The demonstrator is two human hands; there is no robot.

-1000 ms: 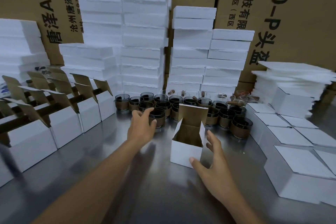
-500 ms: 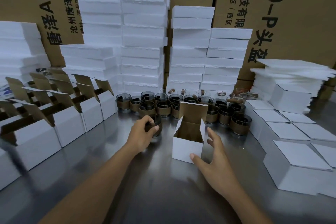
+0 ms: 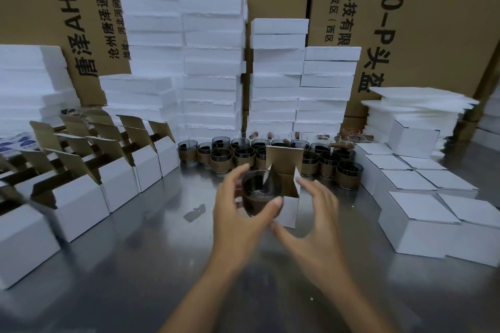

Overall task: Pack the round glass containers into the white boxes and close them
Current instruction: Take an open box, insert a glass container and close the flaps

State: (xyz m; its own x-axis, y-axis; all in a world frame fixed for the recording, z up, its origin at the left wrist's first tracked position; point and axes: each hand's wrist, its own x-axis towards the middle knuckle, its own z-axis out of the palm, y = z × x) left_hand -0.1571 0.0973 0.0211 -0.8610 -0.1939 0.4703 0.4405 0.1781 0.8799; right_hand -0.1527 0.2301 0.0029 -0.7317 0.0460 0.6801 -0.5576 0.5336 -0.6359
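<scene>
Glass container (image 3: 258,192), gripped in the left hand (image 3: 238,219), was held just in front of the open white box (image 3: 288,212) on the surface (image 3: 135,265); right hand (image 3: 319,219) hovered alongside, fingers spread.

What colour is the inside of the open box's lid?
Plain cardboard brown, seen in the head view on the raised lid.

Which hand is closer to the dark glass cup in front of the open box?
Left. The left hand grips the glass cup, thumb on its near side. The right hand is open just to its right, beside the open white box, not holding the cup.
</scene>
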